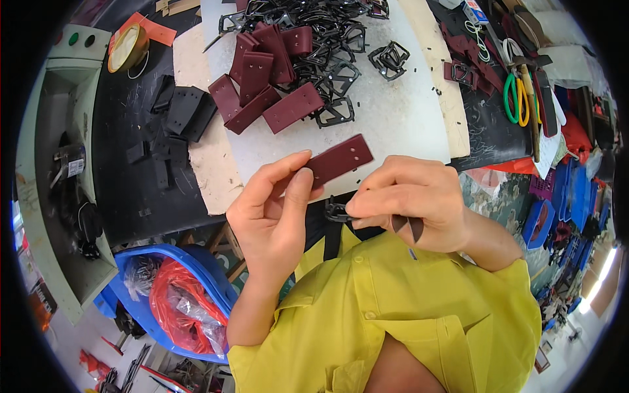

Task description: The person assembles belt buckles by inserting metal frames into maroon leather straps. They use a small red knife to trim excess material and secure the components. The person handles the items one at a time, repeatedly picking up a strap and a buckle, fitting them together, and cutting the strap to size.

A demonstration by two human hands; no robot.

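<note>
My left hand (268, 213) pinches a maroon leather strap piece (341, 160) between thumb and fingers; small holes show near its far end. Close to its right, my right hand (419, 196) is closed on a black buckle (336, 211), which sits just below the strap piece and apart from it. A dark brown pointed piece (409, 227) sticks out under the right hand's fingers; I cannot tell what it is. Beyond the hands, several maroon strap pieces (293, 110) lie heaped against a large pile of black metal buckles (327, 39).
The buckles rest on a white board (419, 118) over a black table. Black strap pieces (190, 112) lie to the left, near a yellow bowl (129, 48). At right are scissors with green and yellow handles (517, 98). A blue bin (196, 262) with plastic bags stands below left.
</note>
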